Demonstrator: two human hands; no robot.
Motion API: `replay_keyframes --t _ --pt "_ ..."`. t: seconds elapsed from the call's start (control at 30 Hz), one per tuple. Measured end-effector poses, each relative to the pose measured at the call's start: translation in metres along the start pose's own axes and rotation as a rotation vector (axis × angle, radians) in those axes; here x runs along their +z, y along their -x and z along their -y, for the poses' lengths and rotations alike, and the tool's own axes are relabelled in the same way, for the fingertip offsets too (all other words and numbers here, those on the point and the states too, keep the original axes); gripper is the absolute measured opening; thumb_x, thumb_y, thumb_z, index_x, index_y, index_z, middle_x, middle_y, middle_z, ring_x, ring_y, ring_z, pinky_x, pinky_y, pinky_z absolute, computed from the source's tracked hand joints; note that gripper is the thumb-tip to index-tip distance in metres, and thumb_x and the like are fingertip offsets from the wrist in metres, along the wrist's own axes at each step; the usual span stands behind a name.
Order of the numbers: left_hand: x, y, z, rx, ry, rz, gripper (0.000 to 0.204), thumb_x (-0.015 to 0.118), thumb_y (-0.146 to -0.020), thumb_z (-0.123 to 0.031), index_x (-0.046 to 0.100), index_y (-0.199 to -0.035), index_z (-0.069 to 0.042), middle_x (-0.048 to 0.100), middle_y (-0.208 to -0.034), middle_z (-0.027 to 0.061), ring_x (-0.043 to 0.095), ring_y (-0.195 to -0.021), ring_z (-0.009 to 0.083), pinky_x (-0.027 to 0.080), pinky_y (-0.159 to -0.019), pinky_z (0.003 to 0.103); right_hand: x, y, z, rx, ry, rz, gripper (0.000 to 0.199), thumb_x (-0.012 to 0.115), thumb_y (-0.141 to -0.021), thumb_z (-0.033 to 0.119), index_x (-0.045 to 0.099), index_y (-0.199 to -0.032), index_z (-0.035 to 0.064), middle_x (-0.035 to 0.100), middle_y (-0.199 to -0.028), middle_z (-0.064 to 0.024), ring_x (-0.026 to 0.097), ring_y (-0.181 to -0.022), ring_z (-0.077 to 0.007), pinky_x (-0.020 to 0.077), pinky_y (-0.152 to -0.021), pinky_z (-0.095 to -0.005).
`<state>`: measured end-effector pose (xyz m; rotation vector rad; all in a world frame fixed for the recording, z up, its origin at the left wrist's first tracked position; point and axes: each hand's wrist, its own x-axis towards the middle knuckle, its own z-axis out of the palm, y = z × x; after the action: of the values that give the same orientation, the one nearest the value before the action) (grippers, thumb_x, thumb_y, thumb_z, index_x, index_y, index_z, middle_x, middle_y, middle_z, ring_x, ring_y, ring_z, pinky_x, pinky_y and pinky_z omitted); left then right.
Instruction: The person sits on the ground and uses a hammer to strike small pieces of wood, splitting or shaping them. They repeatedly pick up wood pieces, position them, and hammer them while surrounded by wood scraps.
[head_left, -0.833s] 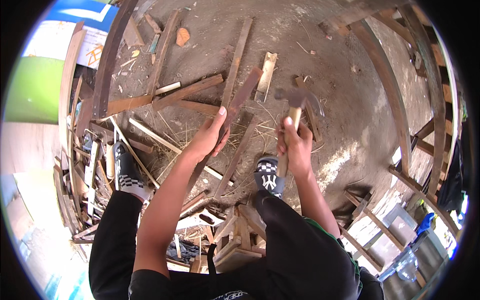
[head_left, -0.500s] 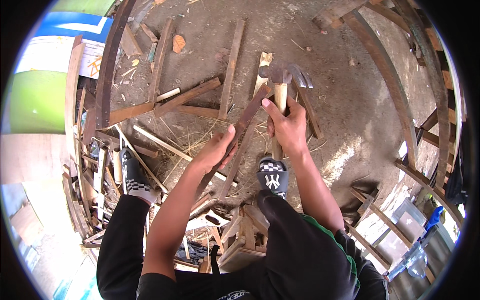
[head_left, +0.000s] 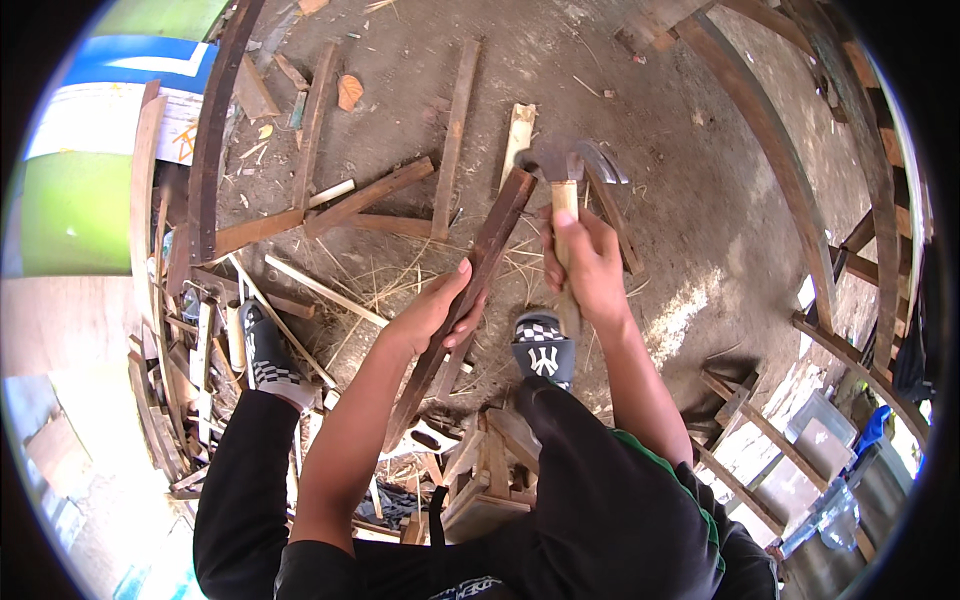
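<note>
My left hand (head_left: 437, 312) grips a long dark wooden slat (head_left: 490, 250) that slants up and to the right from near my knees. My right hand (head_left: 588, 262) is closed around the wooden handle of a claw hammer (head_left: 562, 168). The hammer's metal head sits at the slat's upper end, touching or nearly touching it. My black trousers and two patterned sandals (head_left: 543, 352) show below the hands.
Loose wooden slats (head_left: 455, 135) and straw lie scattered on the dirt floor. A stack of boards (head_left: 175, 330) lies at the left, by my other sandal (head_left: 262, 352). Curved timber frames (head_left: 770, 150) run along the right. A small wooden stool (head_left: 490, 470) stands between my legs.
My right hand has swung the hammer up and left until its head meets the slat's top end. My left hand has slid lower along the slat.
</note>
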<state>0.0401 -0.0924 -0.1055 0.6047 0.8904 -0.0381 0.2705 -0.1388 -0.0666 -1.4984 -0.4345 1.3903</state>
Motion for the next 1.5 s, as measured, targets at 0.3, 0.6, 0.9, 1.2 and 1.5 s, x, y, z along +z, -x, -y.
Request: replay_keyframes --t 0.3,0.6,0.9,1.2,1.5 --pt "-0.028 0.0 -0.007 0.092 -0.246 -0.279 0.063 0.036 -0.108 -0.065 0.063 -0.1 -0.008 0.043 -0.062 -0.0035 0.043 -0.053 0.009 0.039 -0.055 0.026 -0.038 0.047 0.021 0.302 0.203 0.135 0.032 0.049 -0.11 0.024 0.061 -0.107 -0.0063 0.058 -0.075 -0.0044 0.054 -0.053 -0.009 0.0435 -0.04 -0.0275" --pt "-0.037 -0.006 -0.005 0.076 -0.399 -0.086 0.069 0.034 -0.106 -0.07 0.061 -0.094 -0.007 0.043 -0.057 -0.0053 0.039 -0.048 0.0068 0.033 -0.047 0.024 -0.033 0.045 0.029 0.751 -0.083 0.381 0.03 0.055 -0.107 0.019 0.058 -0.118 -0.0091 0.062 -0.085 -0.0094 0.052 -0.054 -0.0096 0.0384 -0.035 -0.0244" --pt "-0.043 0.0 -0.008 0.111 -0.29 -0.108 0.067 0.04 -0.105 -0.069 0.06 -0.088 -0.008 0.042 -0.056 -0.0055 0.039 -0.047 0.0059 0.032 -0.046 0.025 -0.039 0.028 0.031 0.869 -0.169 0.479 0.03 0.052 -0.108 0.019 0.054 -0.115 -0.0095 0.055 -0.083 -0.0084 0.046 -0.052 -0.0084 0.0361 -0.033 -0.0244" --pt "-0.044 -0.003 -0.008 0.101 -0.389 -0.116 0.069 0.041 -0.103 -0.072 0.061 -0.085 -0.008 0.042 -0.056 -0.0059 0.037 -0.047 0.0071 0.03 -0.046 0.026 -0.05 0.021 0.034 0.877 -0.122 0.494 0.029 0.054 -0.107 0.019 0.053 -0.113 -0.0096 0.054 -0.082 -0.0072 0.045 -0.053 -0.0071 0.0346 -0.032 -0.0229" --pt "-0.044 -0.002 -0.025 0.102 -0.537 -0.08 0.069 0.044 -0.102 -0.073 0.06 -0.083 -0.008 0.042 -0.06 -0.0053 0.038 -0.055 0.0077 0.029 -0.052 0.028 -0.053 0.022 0.033 0.912 -0.033 0.512 0.03 0.055 -0.107 0.021 0.057 -0.113 -0.0082 0.056 -0.081 -0.006 0.044 -0.052 -0.0059 0.0336 -0.033 -0.0223"
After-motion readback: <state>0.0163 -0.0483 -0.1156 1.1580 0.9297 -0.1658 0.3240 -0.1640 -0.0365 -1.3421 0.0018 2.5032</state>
